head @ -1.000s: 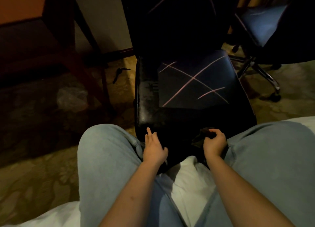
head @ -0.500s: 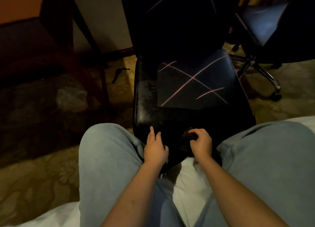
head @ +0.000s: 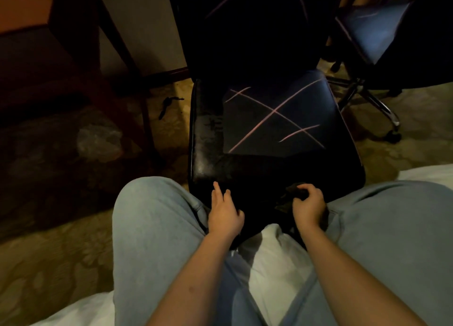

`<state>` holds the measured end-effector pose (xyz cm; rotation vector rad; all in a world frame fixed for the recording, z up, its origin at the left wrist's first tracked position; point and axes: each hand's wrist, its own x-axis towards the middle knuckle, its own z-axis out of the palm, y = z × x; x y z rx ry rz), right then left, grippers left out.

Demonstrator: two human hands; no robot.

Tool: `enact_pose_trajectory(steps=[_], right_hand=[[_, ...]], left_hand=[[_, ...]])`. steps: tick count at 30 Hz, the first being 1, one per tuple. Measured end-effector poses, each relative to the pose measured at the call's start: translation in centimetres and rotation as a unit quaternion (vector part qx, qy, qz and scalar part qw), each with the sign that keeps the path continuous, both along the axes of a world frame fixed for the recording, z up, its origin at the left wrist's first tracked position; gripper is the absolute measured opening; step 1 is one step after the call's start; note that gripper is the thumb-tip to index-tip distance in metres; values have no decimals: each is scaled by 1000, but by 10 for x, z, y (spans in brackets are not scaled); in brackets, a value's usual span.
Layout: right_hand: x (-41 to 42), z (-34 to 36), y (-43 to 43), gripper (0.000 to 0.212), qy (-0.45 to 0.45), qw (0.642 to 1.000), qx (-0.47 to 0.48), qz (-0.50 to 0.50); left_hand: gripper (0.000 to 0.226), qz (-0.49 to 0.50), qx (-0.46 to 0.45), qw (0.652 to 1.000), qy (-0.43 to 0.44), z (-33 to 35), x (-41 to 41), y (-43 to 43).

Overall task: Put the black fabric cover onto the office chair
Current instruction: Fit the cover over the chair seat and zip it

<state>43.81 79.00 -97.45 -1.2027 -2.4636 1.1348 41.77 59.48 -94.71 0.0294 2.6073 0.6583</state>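
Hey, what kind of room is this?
Probably a hotel room or bedroom, though I can't be sure: white bedding under the seated person, patterned carpet, and an office chair with a second wheeled chair near a dark wooden desk.

two black office chairs stood in view: the near chair [head: 203, 139] straight ahead and the far chair [head: 372, 31] at the upper right. one black fabric cover [head: 277, 119] with thin pink lines lay on the near seat; whether the far chair wore another could not be told. two bare hands showed, the left hand [head: 224, 213] and the right hand [head: 307, 204], beside two knees in light blue denim [head: 152, 227]. there were also one dark wooden desk [head: 73, 19], one crumpled clear plastic bag [head: 98, 139], one small black scrap [head: 169, 105] and one white bedsheet [head: 277, 259].
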Motion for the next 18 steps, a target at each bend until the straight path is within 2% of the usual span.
enact_pose_trajectory(steps=[4, 8, 10, 16, 18], right_hand=[[1, -5, -16, 35, 17, 993, 0, 118], [0, -2, -14, 38, 5, 989, -11, 150], [-1, 0, -9, 37, 15, 992, 0, 121], [-3, -1, 41, 25, 32, 996, -4, -79], [0, -2, 49, 24, 26, 993, 0, -116]], left_hand=[[71, -16, -8, 1000, -5, -1, -1, -1], [70, -27, -14, 999, -12, -2, -6, -6], [70, -28, -23, 999, -15, -4, -9, -7], [71, -31, -65, 997, -22, -5, -20, -11], [70, -21, -71, 997, -22, -6, -24, -14]])
